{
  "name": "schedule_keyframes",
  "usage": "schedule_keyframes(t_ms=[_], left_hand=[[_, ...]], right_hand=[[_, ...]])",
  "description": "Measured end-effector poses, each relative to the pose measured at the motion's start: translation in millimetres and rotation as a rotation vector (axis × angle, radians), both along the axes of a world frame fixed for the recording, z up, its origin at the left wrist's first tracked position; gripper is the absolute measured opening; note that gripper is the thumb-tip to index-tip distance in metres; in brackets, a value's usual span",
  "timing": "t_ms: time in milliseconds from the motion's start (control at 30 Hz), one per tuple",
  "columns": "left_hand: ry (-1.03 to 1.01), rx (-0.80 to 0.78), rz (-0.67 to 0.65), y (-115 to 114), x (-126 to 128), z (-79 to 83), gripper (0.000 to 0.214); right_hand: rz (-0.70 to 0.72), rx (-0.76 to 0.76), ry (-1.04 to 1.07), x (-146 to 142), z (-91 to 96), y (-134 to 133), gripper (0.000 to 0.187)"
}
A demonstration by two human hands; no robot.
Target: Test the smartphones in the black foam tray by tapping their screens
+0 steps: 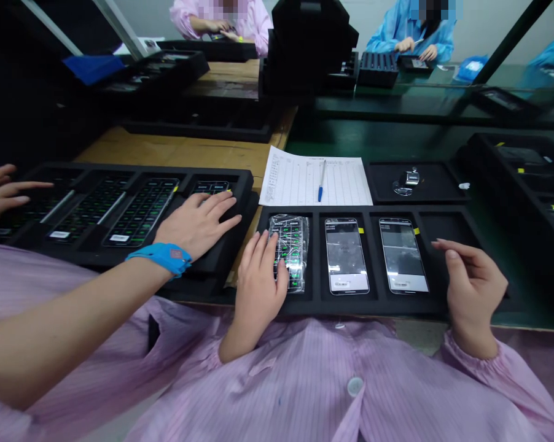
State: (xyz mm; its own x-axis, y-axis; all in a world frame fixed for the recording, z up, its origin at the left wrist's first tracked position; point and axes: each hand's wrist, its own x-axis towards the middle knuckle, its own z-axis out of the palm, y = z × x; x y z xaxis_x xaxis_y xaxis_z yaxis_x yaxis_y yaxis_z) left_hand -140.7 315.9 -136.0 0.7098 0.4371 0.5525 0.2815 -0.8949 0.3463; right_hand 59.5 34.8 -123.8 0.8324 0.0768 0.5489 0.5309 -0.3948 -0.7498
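My left hand [261,273] lies over the left edge of a phone in clear plastic wrap [292,253], its screen lit with green blocks. The fingers are stretched and do not grip it. My right hand [477,282] hovers at the right end of the black foam tray [316,304], fingers curled and thumb close to the index finger. Nothing shows between them. Two more phones lie face up in the tray: a middle phone [347,255] and a right phone [402,255], both with grey-and-white screens and yellow tabs.
Behind the tray lie a printed sheet [295,181], a blue pen [321,184] and a small metal device [411,178] on a black pad. At left, a co-worker's hand [198,221] with a blue wristband rests on another phone tray [231,178]. More black trays [526,159] stand right.
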Motion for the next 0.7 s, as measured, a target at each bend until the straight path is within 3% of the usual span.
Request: schedule_keyframes(t_ms=[233, 567, 700], left_hand=[[-0.001, -0.019, -0.033, 2.8, -0.1, 1.5, 0.061], [0.057, 0.071, -0.028, 7.2, -0.3, 1.2, 0.051], [0.01, 0.1, -0.087, 13.9, -3.3, 0.3, 0.052]], right_hand=[[0.058, 0.013, -0.004, 2.3, 0.4, 0.9, 0.021], [0.101, 0.0, 0.008, 6.1, -2.6, 1.3, 0.02], [0.167, -0.019, -0.005, 9.2, -5.1, 8.8, 0.017]])
